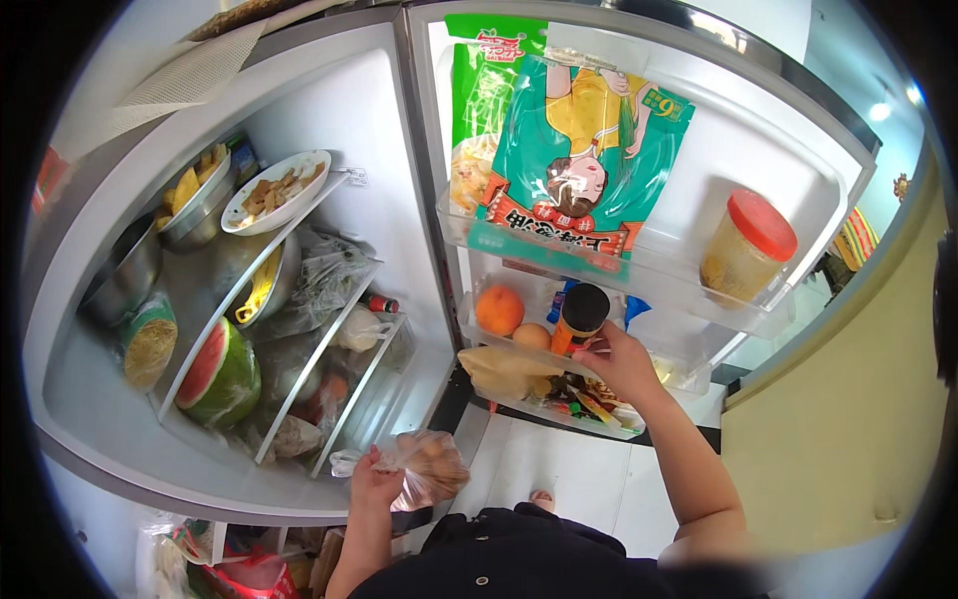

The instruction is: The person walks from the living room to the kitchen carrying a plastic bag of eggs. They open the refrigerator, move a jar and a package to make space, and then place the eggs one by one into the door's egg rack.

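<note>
My left hand (375, 483) is closed on the gathered neck of a clear plastic bag (435, 469). Brown, rounded things that look like eggs show through the bag, which hangs in front of the open fridge. At the door's middle shelf, my right hand (621, 357) grips a jar (583, 311) with a black lid and an orange label. Left of the jar sit an orange-coloured fruit (500, 310) and a brown egg-like thing (532, 336). Whether the jar's base touches the shelf is hidden.
The door's top shelf holds a teal packet (599, 150), a green packet (479, 100) and a red-lidded jar (750, 245). Several packets fill its bottom shelf (599, 427). Inside the fridge are a cut watermelon (222, 379), a white plate of food (275, 195) and metal bowls (125, 275).
</note>
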